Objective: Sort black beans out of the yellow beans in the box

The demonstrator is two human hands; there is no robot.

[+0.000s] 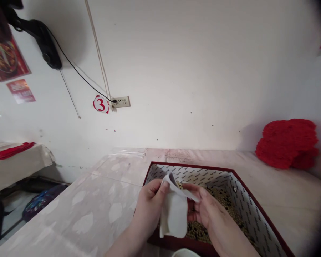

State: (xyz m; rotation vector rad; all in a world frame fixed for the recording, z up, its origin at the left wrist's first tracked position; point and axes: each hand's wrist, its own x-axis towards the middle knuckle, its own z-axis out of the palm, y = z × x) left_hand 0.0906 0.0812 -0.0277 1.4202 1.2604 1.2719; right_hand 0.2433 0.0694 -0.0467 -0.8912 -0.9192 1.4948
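My left hand [149, 204] and my right hand [206, 210] both hold a small white cloth pouch [173, 210] by its upper edge, pulling its mouth apart. The pouch hangs over a dark red box [246, 200] with a white patterned lining. Small tan beans [222, 200] cover the bottom of the box. The pouch hides part of my right hand's fingers.
The box stands on a pale marbled table [96, 200] against a white wall. A pile of red fringed items [287, 142] lies at the back right. A wall socket [121, 102] and a red number 3 tag [101, 104] are on the wall. Another table [13, 160] stands at left.
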